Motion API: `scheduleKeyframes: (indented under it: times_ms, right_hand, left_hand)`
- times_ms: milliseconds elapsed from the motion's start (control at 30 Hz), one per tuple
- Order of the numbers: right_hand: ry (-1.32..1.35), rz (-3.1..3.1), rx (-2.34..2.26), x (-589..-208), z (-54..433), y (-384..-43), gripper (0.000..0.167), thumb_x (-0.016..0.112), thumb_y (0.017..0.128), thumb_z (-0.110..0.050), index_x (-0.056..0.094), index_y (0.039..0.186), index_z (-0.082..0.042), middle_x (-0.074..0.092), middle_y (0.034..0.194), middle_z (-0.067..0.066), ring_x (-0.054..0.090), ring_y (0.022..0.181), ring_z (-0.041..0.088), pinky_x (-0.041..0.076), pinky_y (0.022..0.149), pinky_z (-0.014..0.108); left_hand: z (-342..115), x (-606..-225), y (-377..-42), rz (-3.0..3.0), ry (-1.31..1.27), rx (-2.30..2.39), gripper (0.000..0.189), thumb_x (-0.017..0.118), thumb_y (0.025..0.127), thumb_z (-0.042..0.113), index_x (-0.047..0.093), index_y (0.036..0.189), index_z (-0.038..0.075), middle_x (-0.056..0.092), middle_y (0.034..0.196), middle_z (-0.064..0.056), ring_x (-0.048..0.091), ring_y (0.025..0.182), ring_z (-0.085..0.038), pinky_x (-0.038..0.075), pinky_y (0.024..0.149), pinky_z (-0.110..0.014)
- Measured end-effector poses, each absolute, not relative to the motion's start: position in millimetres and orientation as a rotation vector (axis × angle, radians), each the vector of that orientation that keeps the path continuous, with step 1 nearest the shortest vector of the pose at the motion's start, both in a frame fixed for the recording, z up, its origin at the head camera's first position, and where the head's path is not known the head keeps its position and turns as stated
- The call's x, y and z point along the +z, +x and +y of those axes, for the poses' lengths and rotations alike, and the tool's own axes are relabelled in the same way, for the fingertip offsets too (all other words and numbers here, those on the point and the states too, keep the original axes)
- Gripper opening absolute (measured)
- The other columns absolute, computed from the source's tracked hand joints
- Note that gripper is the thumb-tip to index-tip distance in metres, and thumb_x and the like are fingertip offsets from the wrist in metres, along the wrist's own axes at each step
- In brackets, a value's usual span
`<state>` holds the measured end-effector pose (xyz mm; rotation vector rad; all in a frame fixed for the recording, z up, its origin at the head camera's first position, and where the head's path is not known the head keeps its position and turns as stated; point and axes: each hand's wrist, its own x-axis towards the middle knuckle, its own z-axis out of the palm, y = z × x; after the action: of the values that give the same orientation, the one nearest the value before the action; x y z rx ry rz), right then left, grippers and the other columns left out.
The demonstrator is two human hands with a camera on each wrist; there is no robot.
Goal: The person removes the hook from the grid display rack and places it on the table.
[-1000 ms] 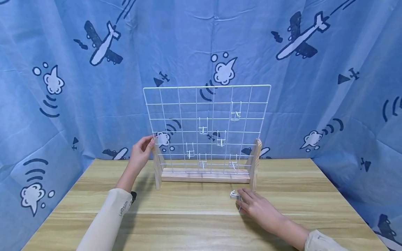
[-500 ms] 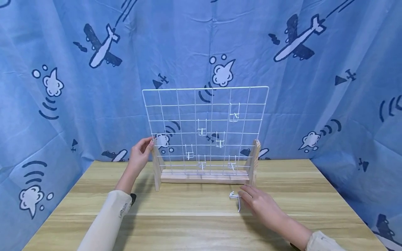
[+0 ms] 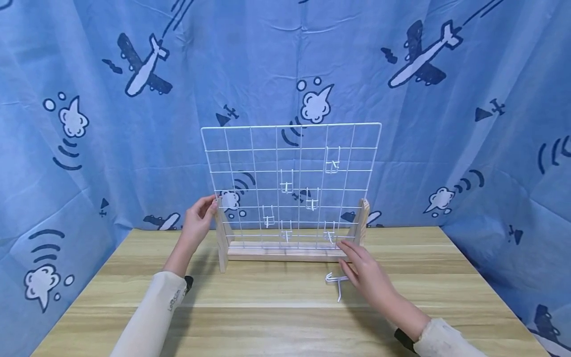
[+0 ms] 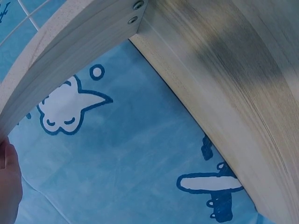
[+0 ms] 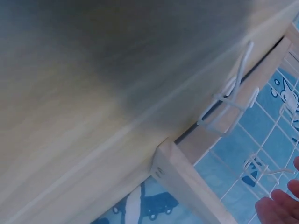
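A white wire grid panel (image 3: 290, 125) stands upright in a wooden stand (image 3: 285, 258), with several white wire hooks hung on it. My left hand (image 3: 198, 218) pinches the top of the stand's left post (image 3: 221, 243); the left wrist view catches only a few of its fingers (image 4: 10, 186) at the edge. One loose hook (image 3: 338, 279) lies on the table in front of the stand. Above and to the right of it, my right hand (image 3: 369, 277) holds nothing. Its fingers are extended near the lower right hook (image 3: 329, 235); whether they touch is unclear.
The wood-grain table (image 3: 267, 322) extends in front of the stand and to both sides. Behind and around it hangs a blue curtain (image 3: 250, 59) printed with planes and clouds. The stand's right post (image 3: 363, 220) rises beside my right hand.
My right hand has left the loose hook and moved up toward the grid's lower right part. The loose hook stays on the table. My left hand keeps its place on the post.
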<state>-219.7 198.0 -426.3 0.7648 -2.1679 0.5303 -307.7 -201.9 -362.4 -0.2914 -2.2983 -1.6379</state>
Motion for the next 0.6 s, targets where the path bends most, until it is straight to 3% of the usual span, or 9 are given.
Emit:
scheduleKeyframes:
  times_ms: [100, 300, 600]
  right_hand:
    - [0.701, -2.205, 0.585, -424.8, 192.7, -222.9, 0.051, 0.079, 0.073, 0.004, 0.061, 0.12, 0.006, 0.061, 0.119, 0.024, 0.06, 0.106, 0.039, 0.054, 0.084, 0.047]
    - [0.548, -2.27, 0.721, -421.7, 179.9, -227.6, 0.046, 0.074, 0.08, 0.001, 0.059, 0.123, 0.007, 0.059, 0.124, 0.026, 0.058, 0.111, 0.043, 0.048, 0.092, 0.052]
    - [0.303, -2.336, 0.967, -420.5, 161.6, -231.5, 0.04, 0.07, 0.084, 0.001, 0.059, 0.121, 0.011, 0.056, 0.126, 0.029, 0.054, 0.115, 0.046, 0.042, 0.1, 0.055]
  left_hand:
    - [-202.4, -362.1, -308.0, -2.293, -0.294, -1.631, 0.041, 0.048, 0.102, 0.023, 0.049, 0.136, 0.0, 0.053, 0.134, -0.018, 0.05, 0.125, -0.028, 0.041, 0.105, -0.033]
    - [-201.6, -362.0, -307.5, -2.289, -0.29, -1.631, 0.042, 0.048, 0.102, 0.023, 0.049, 0.136, 0.0, 0.053, 0.134, -0.018, 0.05, 0.125, -0.027, 0.042, 0.105, -0.031]
    - [-200.5, -362.9, -309.2, -2.236, -0.313, -1.639, 0.037, 0.05, 0.101, 0.014, 0.052, 0.132, -0.005, 0.056, 0.13, -0.023, 0.052, 0.12, -0.03, 0.044, 0.093, -0.011]
